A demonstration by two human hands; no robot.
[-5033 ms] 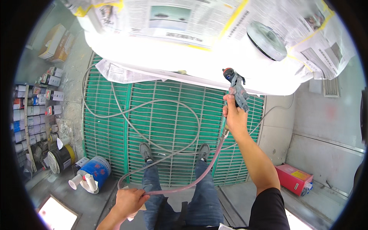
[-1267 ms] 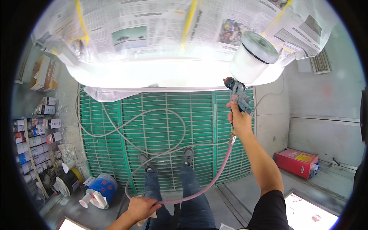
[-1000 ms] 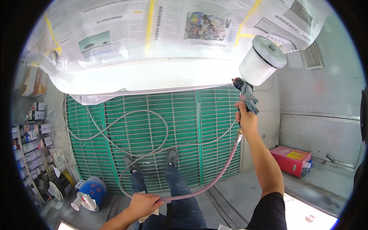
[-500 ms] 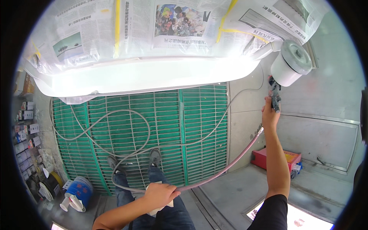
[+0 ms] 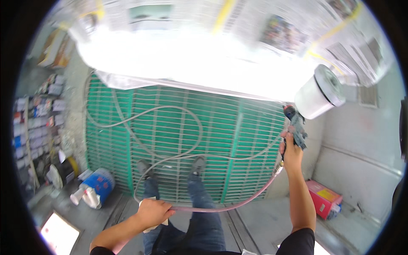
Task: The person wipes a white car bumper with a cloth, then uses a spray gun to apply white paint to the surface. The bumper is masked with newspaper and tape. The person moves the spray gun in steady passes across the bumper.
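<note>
My right hand is wrapped round the grip of a dark spray gun, topped by a white paint cup with a grey lid. The gun's nose is close to the right end of a glossy white bumper-like panel, which is washed out by glare. From the grip a pinkish air hose curves down to my left hand, whose fingers are closed round it. A pale cloth or paper shows beneath that left hand.
Newspaper masking with yellow tape covers the area above the panel. Grey hose loops over green floor grating around my feet. A blue bucket stands left, below shelved boxes; a red box lies right.
The view has swung, shifting the floor and panel rightward in the picture. My right hand and the gun now appear lower and nearer the panel's end. Both hands keep their hold.
</note>
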